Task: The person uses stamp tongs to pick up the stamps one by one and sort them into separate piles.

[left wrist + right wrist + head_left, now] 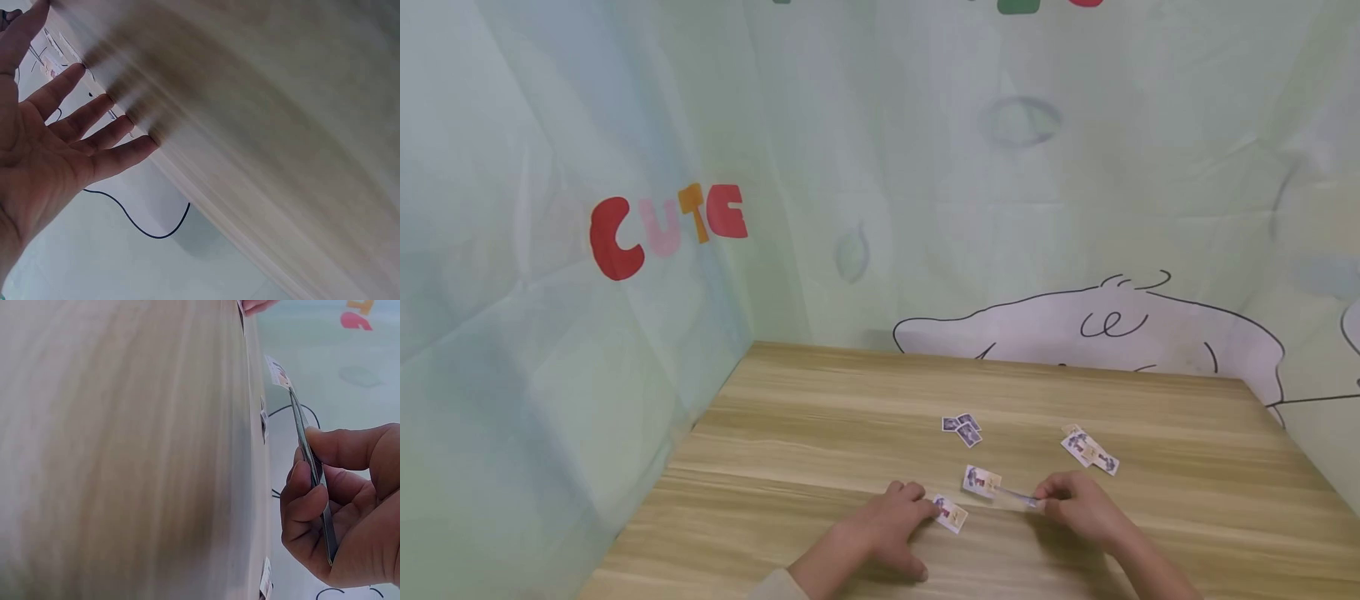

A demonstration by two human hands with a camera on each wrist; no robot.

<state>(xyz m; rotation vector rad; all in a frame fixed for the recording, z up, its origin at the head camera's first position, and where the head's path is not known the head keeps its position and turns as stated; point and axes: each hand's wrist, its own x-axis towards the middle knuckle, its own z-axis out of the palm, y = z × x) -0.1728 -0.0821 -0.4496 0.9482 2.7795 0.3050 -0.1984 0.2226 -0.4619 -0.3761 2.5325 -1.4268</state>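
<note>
My right hand [1081, 510] pinches a pair of metal tweezers [300, 428] between thumb and fingers. The tweezers' tips grip one edge of a small printed card [979, 481], which in the right wrist view stands off the tabletop. Spread fingers of my left hand [886, 525] rest their tips on the table, as the left wrist view shows. Its index fingertip lies at the left edge of a second card [952, 516] with a similar purple, red and cream picture, lying flat.
Several dark purple cards [970, 434] overlap farther back on the wooden table [820, 400]. To the right lies another overlapping group of cream-and-purple cards [1078, 446]. Printed fabric walls [820, 167] rise behind the table and along its left side.
</note>
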